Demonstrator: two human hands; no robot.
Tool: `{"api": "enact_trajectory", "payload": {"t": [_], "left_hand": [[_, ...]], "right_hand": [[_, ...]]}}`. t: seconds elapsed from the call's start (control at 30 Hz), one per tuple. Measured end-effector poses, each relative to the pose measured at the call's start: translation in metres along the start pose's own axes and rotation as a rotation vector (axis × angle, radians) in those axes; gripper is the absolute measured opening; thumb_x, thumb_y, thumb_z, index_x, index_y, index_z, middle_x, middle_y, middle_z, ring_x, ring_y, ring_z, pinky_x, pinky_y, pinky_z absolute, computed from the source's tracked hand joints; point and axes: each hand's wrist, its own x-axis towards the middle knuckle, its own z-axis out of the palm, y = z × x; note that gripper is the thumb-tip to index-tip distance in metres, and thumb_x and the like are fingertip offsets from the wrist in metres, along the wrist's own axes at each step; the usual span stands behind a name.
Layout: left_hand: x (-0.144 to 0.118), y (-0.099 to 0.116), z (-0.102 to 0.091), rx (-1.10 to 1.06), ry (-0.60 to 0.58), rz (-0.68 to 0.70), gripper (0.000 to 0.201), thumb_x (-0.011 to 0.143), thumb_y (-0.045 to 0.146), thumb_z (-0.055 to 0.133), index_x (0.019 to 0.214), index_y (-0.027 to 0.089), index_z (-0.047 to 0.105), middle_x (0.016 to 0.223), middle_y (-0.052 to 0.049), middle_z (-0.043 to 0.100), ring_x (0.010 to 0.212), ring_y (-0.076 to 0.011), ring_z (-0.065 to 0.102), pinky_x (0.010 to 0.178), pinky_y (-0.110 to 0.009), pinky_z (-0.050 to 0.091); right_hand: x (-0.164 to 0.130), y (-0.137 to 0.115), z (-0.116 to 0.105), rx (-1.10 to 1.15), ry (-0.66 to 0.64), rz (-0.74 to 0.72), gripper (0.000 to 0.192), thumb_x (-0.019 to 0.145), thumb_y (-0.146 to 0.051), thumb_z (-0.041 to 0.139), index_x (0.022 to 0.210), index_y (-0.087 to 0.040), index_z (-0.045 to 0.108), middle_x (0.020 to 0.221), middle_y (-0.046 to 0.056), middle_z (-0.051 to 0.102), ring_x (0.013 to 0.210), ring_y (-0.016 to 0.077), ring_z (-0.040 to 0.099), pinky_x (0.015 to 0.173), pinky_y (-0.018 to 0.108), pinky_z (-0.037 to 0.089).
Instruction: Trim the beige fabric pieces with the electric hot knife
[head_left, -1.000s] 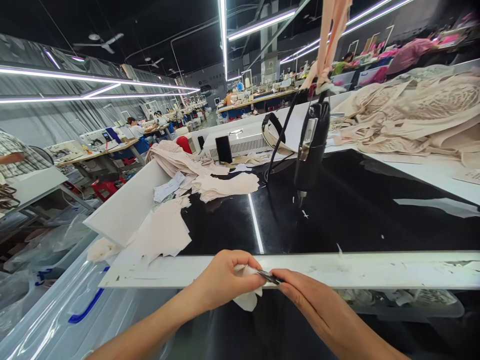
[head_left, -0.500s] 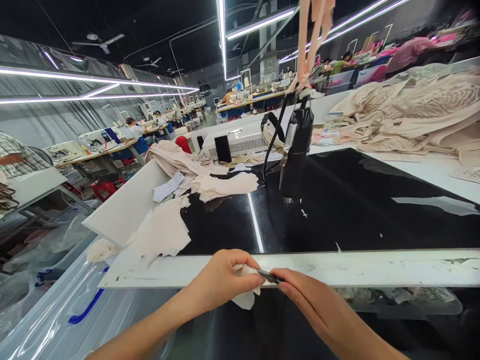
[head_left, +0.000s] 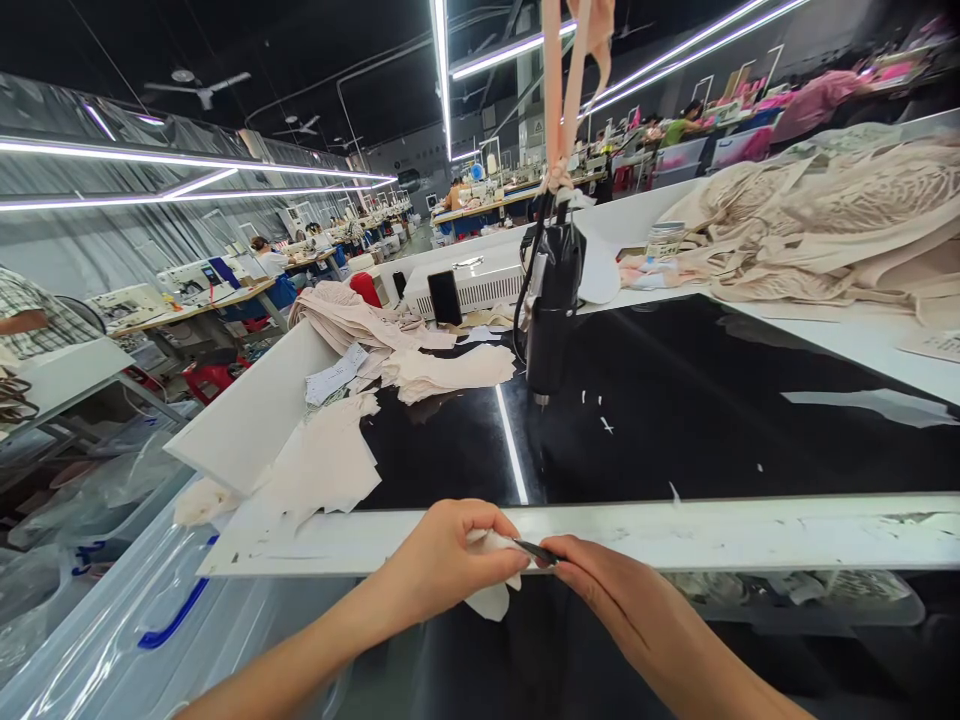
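My left hand (head_left: pixel 442 560) pinches a small cream fabric piece (head_left: pixel 491 598) just below the white front edge of the table (head_left: pixel 675 535). My right hand (head_left: pixel 607 590) holds a thin dark metal tool (head_left: pixel 536 551), its tip against the fabric between my left fingers. Whether it is snips or tweezers I cannot tell. Above the black tabletop (head_left: pixel 675 400) hangs a black hand tool (head_left: pixel 551 310) on beige straps, its tip pointing down.
Cream cut pieces (head_left: pixel 330 460) lie at the table's left, with folded stacks (head_left: pixel 442 370) and paper tags behind. A big heap of beige garments (head_left: pixel 825 220) fills the right rear. A clear plastic bin (head_left: pixel 112 620) stands at lower left. Other workers sit at distant sewing stations.
The hanging black tool has swung leftward across the table. My hands and the fabric piece have stayed in nearly the same place.
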Motion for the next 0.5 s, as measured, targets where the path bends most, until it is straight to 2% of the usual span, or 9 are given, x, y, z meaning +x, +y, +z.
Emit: {"api": "enact_trajectory", "payload": {"t": [0.23,0.37,0.5], "left_hand": [[0.002,0.001,0.000,0.000,0.001,0.014,0.033,0.087,0.053,0.086,0.092,0.020,0.088,0.092,-0.002,0.074,0.089,-0.0216,0.063,0.075,-0.030,0.044],[0.001,-0.001,0.002,0.005,-0.008,0.014,0.031,0.088,0.050,0.086,0.094,0.020,0.089,0.097,-0.004,0.079,0.093,-0.0230,0.066,0.080,-0.031,0.045],[0.002,-0.002,0.003,-0.043,-0.027,0.020,0.027,0.085,0.047,0.085,0.091,0.020,0.088,0.094,-0.002,0.077,0.088,-0.0207,0.063,0.079,-0.031,0.044]], "right_hand": [[0.001,0.006,0.004,0.020,0.005,-0.035,0.065,0.125,-0.073,0.039,0.136,-0.034,0.089,0.122,0.008,0.091,0.119,0.0335,0.088,0.096,0.040,0.072],[0.001,0.007,0.007,0.028,0.016,-0.024,0.065,0.125,-0.073,0.039,0.130,-0.033,0.090,0.120,0.008,0.091,0.121,0.0340,0.088,0.097,0.039,0.072],[0.002,0.013,-0.004,0.010,0.058,-0.006,0.065,0.126,-0.070,0.036,0.137,-0.031,0.088,0.130,0.008,0.091,0.117,0.0315,0.089,0.102,0.039,0.072]]}}
